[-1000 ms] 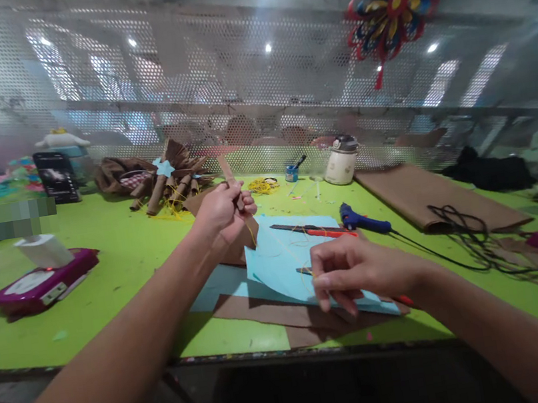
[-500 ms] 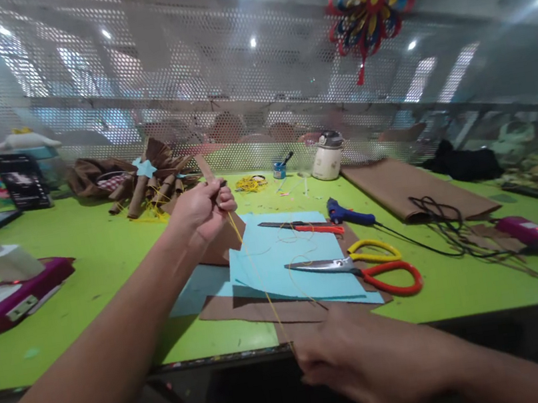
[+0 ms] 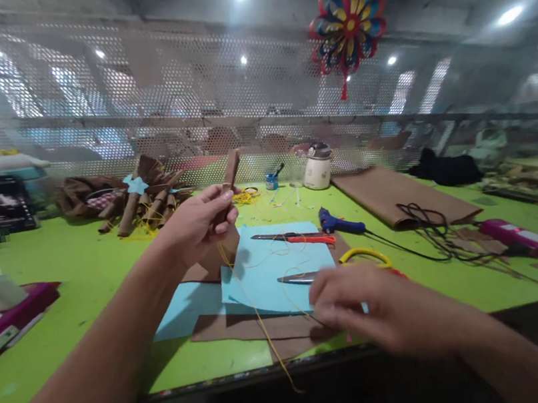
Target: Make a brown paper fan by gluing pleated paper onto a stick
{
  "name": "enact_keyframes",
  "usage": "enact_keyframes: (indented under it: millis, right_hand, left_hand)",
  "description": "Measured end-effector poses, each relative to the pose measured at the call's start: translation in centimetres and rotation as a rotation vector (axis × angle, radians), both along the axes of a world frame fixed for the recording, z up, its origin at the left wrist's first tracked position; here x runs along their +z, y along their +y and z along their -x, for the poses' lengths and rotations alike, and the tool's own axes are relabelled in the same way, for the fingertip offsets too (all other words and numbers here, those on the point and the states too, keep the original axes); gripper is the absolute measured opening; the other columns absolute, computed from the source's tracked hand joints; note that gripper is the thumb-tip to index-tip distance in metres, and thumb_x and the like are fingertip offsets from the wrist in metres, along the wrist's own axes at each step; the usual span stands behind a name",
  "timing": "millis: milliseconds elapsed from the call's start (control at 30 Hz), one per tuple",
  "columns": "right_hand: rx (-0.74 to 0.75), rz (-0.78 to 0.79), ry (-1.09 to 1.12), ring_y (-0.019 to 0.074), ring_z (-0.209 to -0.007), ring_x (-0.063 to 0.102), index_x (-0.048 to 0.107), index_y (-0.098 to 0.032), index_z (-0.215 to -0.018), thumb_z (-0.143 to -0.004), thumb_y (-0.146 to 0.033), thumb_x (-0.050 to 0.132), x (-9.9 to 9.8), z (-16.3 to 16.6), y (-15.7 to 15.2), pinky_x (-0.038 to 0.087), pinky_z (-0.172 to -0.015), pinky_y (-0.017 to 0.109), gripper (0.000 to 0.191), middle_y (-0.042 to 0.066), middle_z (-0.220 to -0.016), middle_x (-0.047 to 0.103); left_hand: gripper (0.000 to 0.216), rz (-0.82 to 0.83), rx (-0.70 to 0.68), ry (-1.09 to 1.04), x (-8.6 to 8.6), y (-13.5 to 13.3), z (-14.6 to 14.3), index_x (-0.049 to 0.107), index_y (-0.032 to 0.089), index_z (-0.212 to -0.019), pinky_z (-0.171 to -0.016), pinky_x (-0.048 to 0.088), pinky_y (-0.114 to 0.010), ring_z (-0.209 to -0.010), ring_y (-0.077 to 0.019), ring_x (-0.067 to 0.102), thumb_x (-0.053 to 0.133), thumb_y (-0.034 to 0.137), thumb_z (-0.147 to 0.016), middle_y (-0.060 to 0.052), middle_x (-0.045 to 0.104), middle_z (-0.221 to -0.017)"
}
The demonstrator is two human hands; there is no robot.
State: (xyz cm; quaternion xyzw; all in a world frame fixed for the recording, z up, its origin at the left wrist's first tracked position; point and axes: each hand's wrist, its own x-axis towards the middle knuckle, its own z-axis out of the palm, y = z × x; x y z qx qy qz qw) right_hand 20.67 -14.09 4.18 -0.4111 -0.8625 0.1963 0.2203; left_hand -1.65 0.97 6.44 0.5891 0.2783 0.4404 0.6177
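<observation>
My left hand [image 3: 199, 224] is closed around a rolled brown paper stick [image 3: 230, 169] held upright above the green table [image 3: 83, 276]. A yellow string [image 3: 259, 317] hangs from that hand down past the table's front edge. My right hand [image 3: 365, 305] hovers low over the front of the table, blurred, fingers pointing left above the yellow-and-red scissors [image 3: 353, 260]. Whether it pinches the string is unclear. Under both hands lie light blue paper sheets [image 3: 269, 269] on brown paper [image 3: 248, 329].
A red-handled cutter [image 3: 295, 238] and a blue glue gun [image 3: 340, 223] with a black cord lie behind the blue sheets. A heap of brown paper rolls [image 3: 142, 200], a white jar [image 3: 317, 167], a brown sheet [image 3: 394, 193] and pink cases [image 3: 6, 318] sit around. Perforated metal screen behind.
My right hand came back up from below the table edge to above the scissors. The string went slack and now dangles. My left hand tilted the brown stick rightward.
</observation>
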Motion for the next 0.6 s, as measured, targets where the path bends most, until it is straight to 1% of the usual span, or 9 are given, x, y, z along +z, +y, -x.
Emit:
enact_keyframes:
  millis: [67, 133, 167, 267, 333, 367, 433, 500, 600]
  right_hand:
    - [-0.247, -0.170, 0.224, 0.0164, -0.084, 0.060, 0.058, -0.017, -0.063, -0.088, -0.025, 0.054, 1.0, -1.7, 1.9, 0.045, -0.075, 0.028, 0.026, 0.008, -0.091, 0.067]
    - [-0.383, -0.245, 0.393, 0.0170, -0.081, 0.060, 0.063, -0.017, -0.071, -0.084, -0.027, 0.060, 1.9, -2.7, 4.1, 0.047, -0.071, 0.030, 0.016, 0.008, -0.093, 0.066]
    - [-0.396, -0.257, 0.454, 0.0177, -0.083, 0.060, 0.065, -0.018, -0.084, -0.083, -0.027, 0.062, 2.3, -2.8, 5.1, 0.049, -0.070, 0.030, 0.010, 0.008, -0.097, 0.066]
    - [-0.296, -0.295, 0.482, 0.0212, -0.108, 0.055, 0.054, -0.022, -0.123, -0.077, -0.024, 0.068, 3.0, -1.6, 7.7, 0.050, -0.081, 0.033, 0.048, 0.009, -0.124, 0.056]
    - [-0.200, -0.301, 0.437, 0.0213, -0.114, 0.051, 0.052, -0.023, -0.126, -0.075, -0.024, 0.070, 3.0, -0.3, 9.2, 0.048, -0.086, 0.034, 0.054, 0.008, -0.131, 0.052]
    - [-0.153, -0.253, 0.417, 0.0205, -0.110, 0.053, 0.057, -0.021, -0.120, -0.076, -0.026, 0.068, 3.0, 0.2, 10.0, 0.048, -0.085, 0.033, 0.045, 0.008, -0.124, 0.056]
    - [-0.085, -0.065, 0.396, 0.0175, -0.091, 0.061, 0.067, -0.016, -0.098, -0.081, -0.033, 0.062, 2.8, 0.5, 11.3, 0.050, -0.078, 0.032, 0.025, 0.008, -0.098, 0.067]
    - [-0.055, 0.135, 0.388, 0.0144, -0.075, 0.063, 0.068, -0.014, -0.082, -0.084, -0.038, 0.057, 2.7, -0.3, 12.4, 0.050, -0.073, 0.031, 0.027, 0.006, -0.079, 0.068]
    - [-0.040, 0.292, 0.394, 0.0126, -0.072, 0.063, 0.069, -0.014, -0.081, -0.083, -0.039, 0.059, 2.6, -2.6, 13.4, 0.048, -0.071, 0.029, 0.027, 0.006, -0.078, 0.069]
  left_hand:
    - [0.006, -0.156, 0.002, 0.076, 0.1, -0.6, -0.1, 0.060, 0.018, -0.087, -0.033, 0.023, -0.013, -0.037, -0.0053, 0.037, 0.059, 0.020, -0.082, 0.000, 0.052, -0.054]
    - [0.011, -0.294, 0.012, 0.112, 0.0, -1.1, -0.4, 0.064, 0.018, -0.090, -0.035, 0.027, -0.015, -0.040, -0.0066, 0.039, 0.063, 0.019, -0.079, 0.001, 0.052, -0.053]
    - [0.014, -0.344, 0.013, 0.123, -0.1, -1.4, -0.5, 0.065, 0.019, -0.091, -0.037, 0.029, -0.015, -0.042, -0.0073, 0.041, 0.064, 0.018, -0.078, 0.001, 0.051, -0.053]
    - [0.020, -0.388, -0.049, 0.161, -0.4, -1.9, -0.7, 0.067, 0.019, -0.095, -0.039, 0.032, -0.018, -0.044, -0.0091, 0.043, 0.066, 0.017, -0.075, 0.000, 0.053, -0.054]
    - [0.020, -0.363, -0.102, 0.177, -0.4, -2.1, -0.6, 0.068, 0.018, -0.094, -0.039, 0.030, -0.019, -0.044, -0.0096, 0.043, 0.066, 0.018, -0.075, 0.000, 0.054, -0.054]
    - [0.018, -0.350, -0.116, 0.176, -0.4, -2.1, -0.6, 0.068, 0.018, -0.094, -0.039, 0.030, -0.019, -0.044, -0.0095, 0.042, 0.066, 0.019, -0.075, -0.001, 0.054, -0.054]
    - [0.017, -0.335, -0.116, 0.155, -0.4, -1.9, -0.4, 0.067, 0.019, -0.094, -0.038, 0.027, -0.019, -0.042, -0.0088, 0.040, 0.065, 0.022, -0.077, 0.000, 0.052, -0.053]
    - [0.017, -0.319, -0.100, 0.133, -0.4, -1.6, -0.2, 0.065, 0.020, -0.095, -0.037, 0.025, -0.018, -0.041, -0.0080, 0.037, 0.064, 0.024, -0.079, 0.002, 0.048, -0.050]
    - [0.017, -0.276, -0.059, 0.119, -0.4, -0.8, 0.0, 0.064, 0.020, -0.095, -0.036, 0.023, -0.017, -0.038, -0.0068, 0.033, 0.065, 0.026, -0.079, 0.003, 0.045, -0.048]
